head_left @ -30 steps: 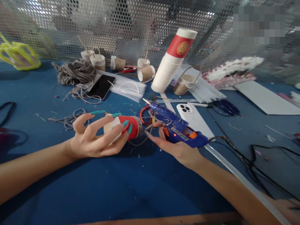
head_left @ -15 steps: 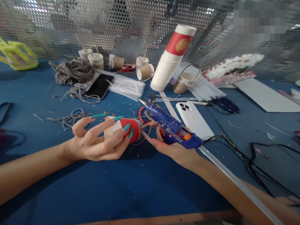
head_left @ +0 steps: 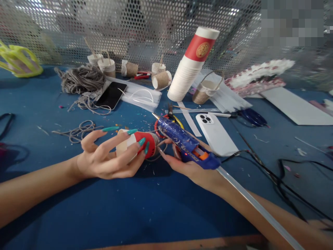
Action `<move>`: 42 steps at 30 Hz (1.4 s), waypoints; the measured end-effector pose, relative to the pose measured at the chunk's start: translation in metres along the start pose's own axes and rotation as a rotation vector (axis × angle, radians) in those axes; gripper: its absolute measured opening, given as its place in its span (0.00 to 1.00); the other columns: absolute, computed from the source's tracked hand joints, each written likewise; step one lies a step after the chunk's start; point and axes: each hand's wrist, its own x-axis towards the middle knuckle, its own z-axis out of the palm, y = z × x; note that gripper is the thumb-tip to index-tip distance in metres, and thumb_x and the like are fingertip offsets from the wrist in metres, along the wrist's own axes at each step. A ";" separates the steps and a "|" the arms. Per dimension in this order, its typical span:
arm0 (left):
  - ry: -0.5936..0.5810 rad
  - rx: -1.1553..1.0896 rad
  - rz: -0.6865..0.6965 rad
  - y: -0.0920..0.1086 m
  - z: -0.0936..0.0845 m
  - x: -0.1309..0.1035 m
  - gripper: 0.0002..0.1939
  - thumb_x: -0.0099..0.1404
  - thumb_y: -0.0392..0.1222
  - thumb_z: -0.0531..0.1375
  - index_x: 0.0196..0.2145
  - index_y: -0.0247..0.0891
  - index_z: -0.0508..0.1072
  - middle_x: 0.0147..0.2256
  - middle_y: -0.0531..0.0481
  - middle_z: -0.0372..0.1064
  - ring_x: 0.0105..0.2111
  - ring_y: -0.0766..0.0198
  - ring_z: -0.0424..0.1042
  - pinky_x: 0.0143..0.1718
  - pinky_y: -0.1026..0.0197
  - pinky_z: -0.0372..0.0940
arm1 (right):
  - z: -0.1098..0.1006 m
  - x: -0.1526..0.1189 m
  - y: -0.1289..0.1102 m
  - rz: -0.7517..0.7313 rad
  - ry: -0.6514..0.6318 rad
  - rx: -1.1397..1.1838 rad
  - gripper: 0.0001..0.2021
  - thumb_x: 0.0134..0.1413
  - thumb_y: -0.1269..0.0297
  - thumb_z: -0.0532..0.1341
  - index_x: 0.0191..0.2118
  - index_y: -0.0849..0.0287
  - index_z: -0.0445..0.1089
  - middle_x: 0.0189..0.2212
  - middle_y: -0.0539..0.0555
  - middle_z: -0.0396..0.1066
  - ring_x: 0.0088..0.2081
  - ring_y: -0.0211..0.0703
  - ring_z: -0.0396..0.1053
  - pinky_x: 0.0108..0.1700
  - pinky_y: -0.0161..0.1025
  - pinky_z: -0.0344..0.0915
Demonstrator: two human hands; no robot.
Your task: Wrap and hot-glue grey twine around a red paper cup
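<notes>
My left hand (head_left: 114, 158) is wrapped round a paper cup (head_left: 146, 140) with a red band, which lies on its side with its mouth to the left. Grey cord is wound about the cup's base end. In my right hand (head_left: 189, 170) is a blue glue gun (head_left: 179, 133), its metal nozzle pointing up and left above the cup's base and a small red light glowing on its side. A long clear glue stick (head_left: 255, 198) sticks out of its back. The right thumb and a fingertip are by a loose piece of cord (head_left: 161, 142) at the cup's base.
Behind stand a tall leaning stack of paper cups (head_left: 184, 78), several cord-wrapped cups (head_left: 205, 92), a bundle of grey cord (head_left: 80, 79) and a black phone (head_left: 111, 95). Scissors (head_left: 170, 110) and a white phone (head_left: 217, 135) lie beyond the glue gun. Black cables (head_left: 260, 163) run at right.
The glue gun has tipped and shifted slightly left and down in my right hand, uncovering more of the scissors. The left hand and cup have barely moved.
</notes>
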 end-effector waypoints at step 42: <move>-0.161 -0.289 -0.768 0.008 0.030 -0.014 0.30 0.57 0.46 0.66 0.53 0.35 0.61 0.43 0.40 0.66 0.42 0.55 0.72 0.37 0.56 0.73 | -0.007 0.006 0.009 0.104 0.054 0.158 0.19 0.56 0.55 0.61 0.18 0.56 0.61 0.07 0.43 0.56 0.08 0.33 0.56 0.11 0.34 0.56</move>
